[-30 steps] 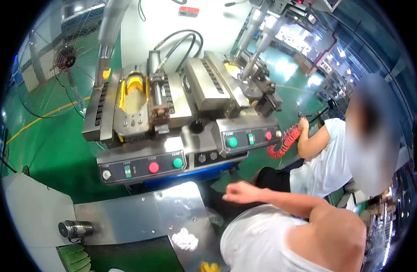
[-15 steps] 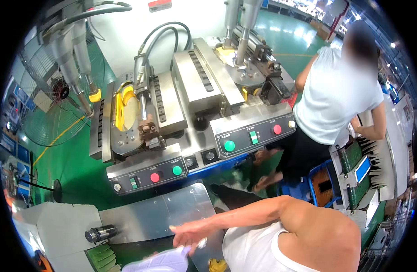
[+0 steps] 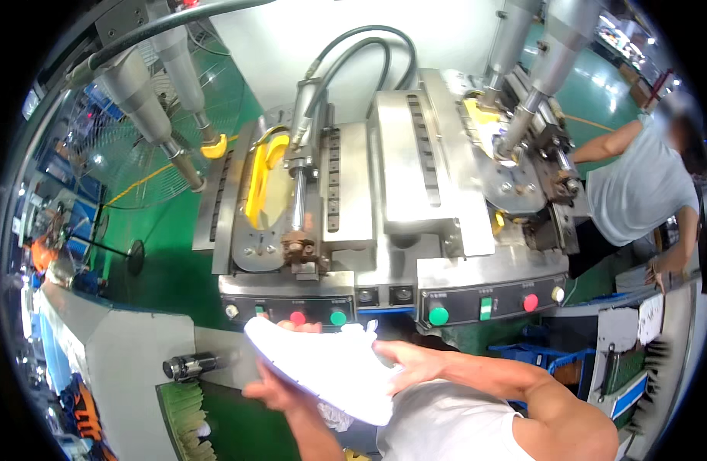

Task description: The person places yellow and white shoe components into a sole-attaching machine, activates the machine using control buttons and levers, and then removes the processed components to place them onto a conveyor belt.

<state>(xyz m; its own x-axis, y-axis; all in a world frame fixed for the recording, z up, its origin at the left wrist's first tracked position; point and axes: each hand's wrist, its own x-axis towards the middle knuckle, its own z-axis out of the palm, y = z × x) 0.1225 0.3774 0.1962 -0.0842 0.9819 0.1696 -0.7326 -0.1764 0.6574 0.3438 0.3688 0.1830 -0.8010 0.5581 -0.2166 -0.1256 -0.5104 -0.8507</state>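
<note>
A white shoe (image 3: pixel 315 366) is held up between my two hands in front of the machine's control panels. It lies at a slant, one end to the upper left and the other to the lower right; glare washes out its surface. My left hand (image 3: pixel 278 384) is closed round it from below, fingers showing past the far edge. My right hand (image 3: pixel 412 359) grips its right-hand side near a small loop, with some fingers hidden behind the shoe. Beyond stands a two-station press; its left station (image 3: pixel 261 257) has yellow pads (image 3: pixel 258 180).
A left control panel (image 3: pixel 276 309) and a right control panel (image 3: pixel 498 302) with coloured buttons front the press. Green brush strips (image 3: pixel 186 422) and a black cylinder (image 3: pixel 192 366) sit at lower left. A co-worker (image 3: pixel 641 188) stands at right; a caged fan (image 3: pixel 203 92) is at left.
The view has swung rightward toward the press front. The shoe has risen from the lower edge, my left hand has come into view on it, and the co-worker appears farther right.
</note>
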